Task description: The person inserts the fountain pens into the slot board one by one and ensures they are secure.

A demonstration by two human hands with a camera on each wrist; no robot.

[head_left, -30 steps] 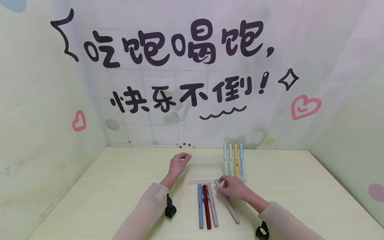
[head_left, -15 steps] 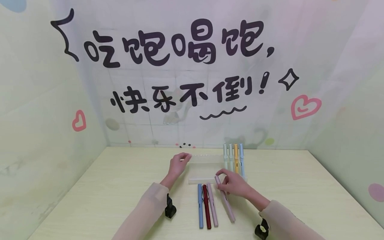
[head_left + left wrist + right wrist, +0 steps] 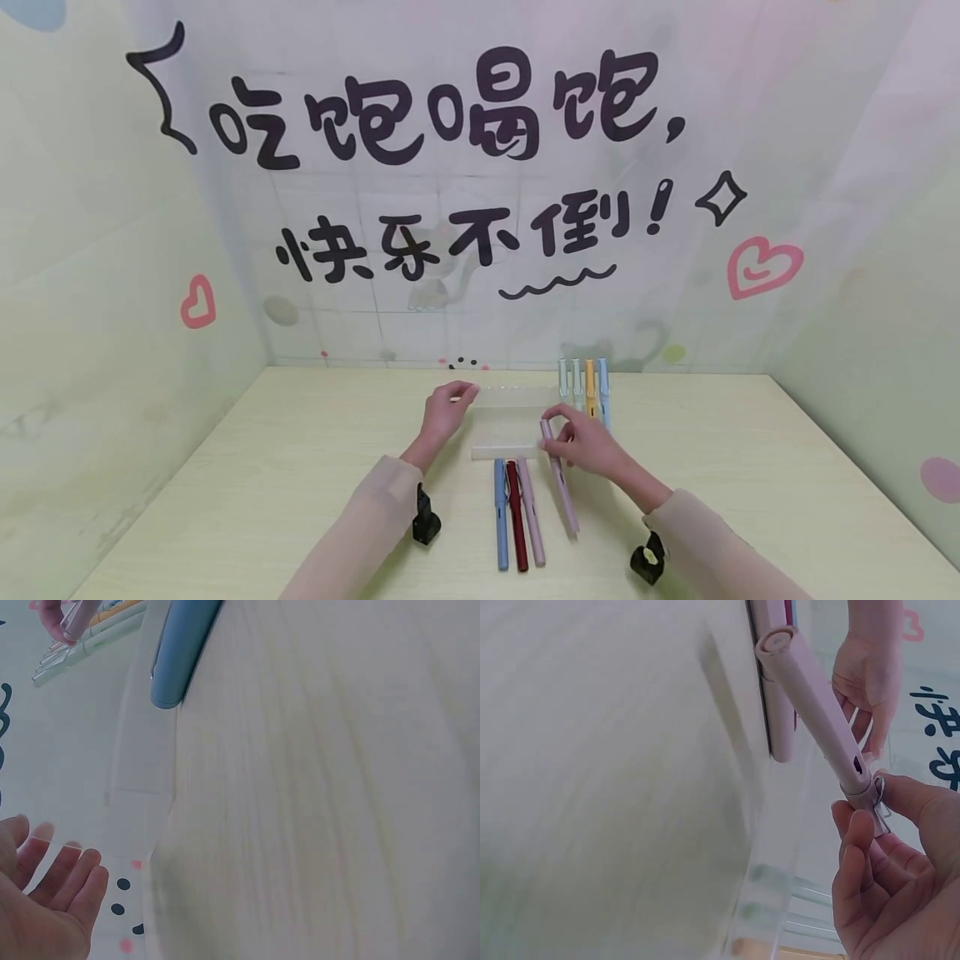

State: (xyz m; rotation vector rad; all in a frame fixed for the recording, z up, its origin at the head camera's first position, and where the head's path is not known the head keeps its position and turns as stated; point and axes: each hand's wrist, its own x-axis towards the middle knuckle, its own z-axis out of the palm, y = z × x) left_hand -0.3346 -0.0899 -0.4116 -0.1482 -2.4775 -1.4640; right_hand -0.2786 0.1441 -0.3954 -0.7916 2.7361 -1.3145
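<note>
A clear pen rack (image 3: 483, 453) stands toward the back of the table. My left hand (image 3: 444, 414) pinches its upper left edge; the left wrist view shows thumb and fingers (image 3: 79, 881) on either side of the transparent sheet. With thumb and fingertips, my right hand (image 3: 590, 446) holds a pink pen (image 3: 561, 492) by its clip end, tilted and lifted off the table in the right wrist view, its other end (image 3: 802, 682) pointing back toward the camera. Two pale green pens (image 3: 564, 377), a yellow pen (image 3: 591, 387) and a light blue pen (image 3: 604, 387) lean in the rack's right part, partly hidden by my right hand.
In front of the rack lie a blue pen (image 3: 501, 517), a dark red pen (image 3: 517, 521) and another pink pen (image 3: 533, 517), side by side. A printed cloth backdrop (image 3: 480, 333) rises behind the wooden table (image 3: 315, 467).
My right hand has raised the pink pen off the table and carried it a little forward, toward the rack; the pen stands steeper. My left hand has stayed at the rack's edge.
</note>
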